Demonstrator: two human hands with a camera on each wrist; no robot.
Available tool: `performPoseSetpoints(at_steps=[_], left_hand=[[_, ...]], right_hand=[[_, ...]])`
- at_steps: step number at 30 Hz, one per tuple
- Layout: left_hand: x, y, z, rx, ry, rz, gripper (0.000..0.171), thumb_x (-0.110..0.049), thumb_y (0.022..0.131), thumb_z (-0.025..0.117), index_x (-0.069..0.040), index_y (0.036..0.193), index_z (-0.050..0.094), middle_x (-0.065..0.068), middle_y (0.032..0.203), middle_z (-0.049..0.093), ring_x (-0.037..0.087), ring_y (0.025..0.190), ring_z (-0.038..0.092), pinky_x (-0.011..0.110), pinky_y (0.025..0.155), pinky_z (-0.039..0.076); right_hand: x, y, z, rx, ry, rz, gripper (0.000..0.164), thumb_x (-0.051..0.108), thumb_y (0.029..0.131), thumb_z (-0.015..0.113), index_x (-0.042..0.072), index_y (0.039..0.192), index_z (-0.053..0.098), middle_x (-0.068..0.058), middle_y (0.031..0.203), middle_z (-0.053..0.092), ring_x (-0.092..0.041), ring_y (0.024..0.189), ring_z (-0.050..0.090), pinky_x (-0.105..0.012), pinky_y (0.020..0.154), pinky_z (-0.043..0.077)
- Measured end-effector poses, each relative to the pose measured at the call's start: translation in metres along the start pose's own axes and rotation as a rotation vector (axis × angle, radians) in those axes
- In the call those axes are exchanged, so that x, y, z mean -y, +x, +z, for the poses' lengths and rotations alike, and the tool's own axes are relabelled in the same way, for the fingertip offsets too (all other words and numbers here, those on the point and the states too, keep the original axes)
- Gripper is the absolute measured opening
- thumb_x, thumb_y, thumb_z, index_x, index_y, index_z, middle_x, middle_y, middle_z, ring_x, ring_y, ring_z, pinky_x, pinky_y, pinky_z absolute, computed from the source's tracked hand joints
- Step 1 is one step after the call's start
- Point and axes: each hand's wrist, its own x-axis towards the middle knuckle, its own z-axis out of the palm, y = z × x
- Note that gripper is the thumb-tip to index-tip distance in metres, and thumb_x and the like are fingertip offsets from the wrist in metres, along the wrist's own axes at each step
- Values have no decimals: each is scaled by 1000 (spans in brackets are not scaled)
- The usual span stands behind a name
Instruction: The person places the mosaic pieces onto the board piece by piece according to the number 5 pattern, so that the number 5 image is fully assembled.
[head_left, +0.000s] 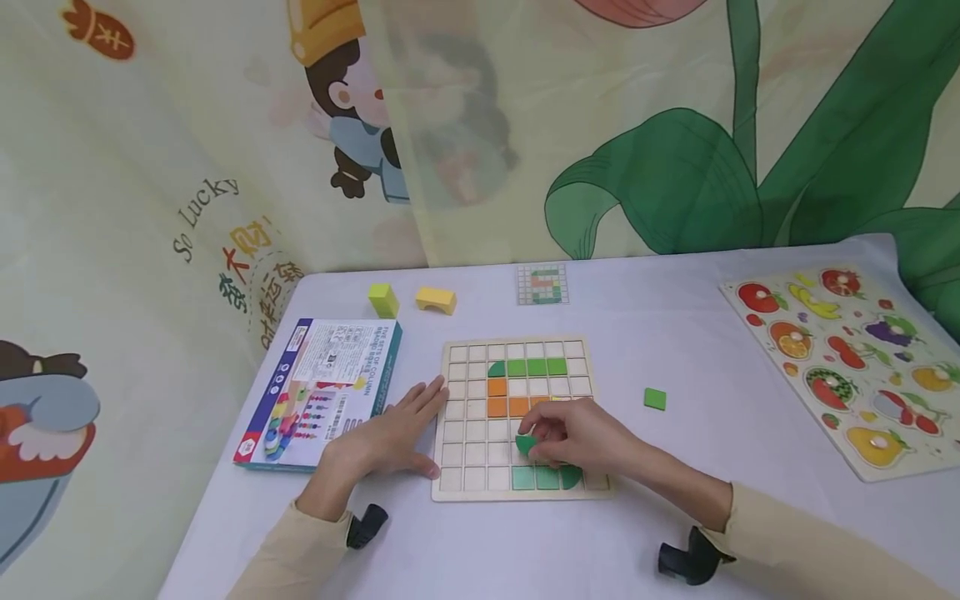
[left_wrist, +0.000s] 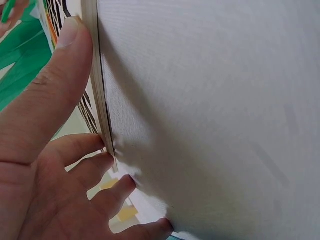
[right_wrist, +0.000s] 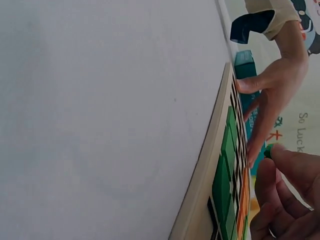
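Observation:
A wooden grid board (head_left: 476,455) lies on the table with green and orange tiles set in some of its squares. My right hand (head_left: 585,433) pinches a green rounded tile (head_left: 524,444) between thumb and fingers, held over the lower middle of the board. In the right wrist view the same tile (right_wrist: 268,150) shows partly, with fingers hiding the rest. My left hand (head_left: 390,433) rests at the board's left edge, fingers spread and fairly straight, thumb touching the edge (left_wrist: 92,55) in the left wrist view. Orange tiles (head_left: 497,397) lie partly under the right hand.
A loose green square tile (head_left: 655,399) lies right of the board. A boxed toy set (head_left: 322,392) is at left, with a lime block (head_left: 383,301) and yellow arch block (head_left: 436,300) behind it. A small pattern card (head_left: 543,284) lies at the back; a fruit board (head_left: 847,367) at right.

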Motion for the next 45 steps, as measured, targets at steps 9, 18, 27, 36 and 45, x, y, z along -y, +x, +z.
performPoseSetpoints(at_steps=[9, 18, 27, 36, 45], left_hand=[[-1, 2, 0, 5, -7, -4, 103, -25, 75, 83, -11, 156, 19, 4, 165, 5, 33, 152, 5, 54, 120, 20], [0, 1, 1, 2, -9, -7, 103, -25, 75, 83, -10, 155, 21, 4, 165, 6, 33, 152, 6, 54, 120, 21], [0, 1, 1, 1, 3, -8, 104, -27, 75, 83, -11, 156, 19, 4, 165, 5, 32, 152, 6, 54, 120, 20], [0, 2, 1, -4, 5, -8, 104, -28, 75, 83, -11, 155, 20, 4, 165, 6, 33, 152, 6, 54, 120, 21], [0, 2, 2, -6, 9, 4, 104, -27, 75, 83, -10, 155, 20, 5, 165, 6, 33, 152, 7, 53, 120, 22]], right_hand=[[10, 8, 27, 74, -33, -72, 19, 9, 79, 77, 21, 89, 67, 14, 71, 60, 2, 62, 50, -16, 61, 46], [12, 10, 38, -5, -99, -76, 15, 10, 80, 77, 19, 87, 68, 14, 68, 55, 2, 62, 45, -16, 58, 41], [14, 9, 44, -76, -230, -92, 12, 15, 80, 77, 17, 88, 70, 14, 68, 52, 1, 64, 44, -15, 60, 40], [14, 4, 48, -122, -347, -123, 8, 20, 77, 78, 21, 82, 72, 14, 75, 55, 3, 68, 46, -12, 61, 41], [15, 3, 48, -163, -468, -178, 11, 23, 74, 80, 20, 82, 74, 12, 75, 58, 2, 67, 43, -13, 60, 38]])
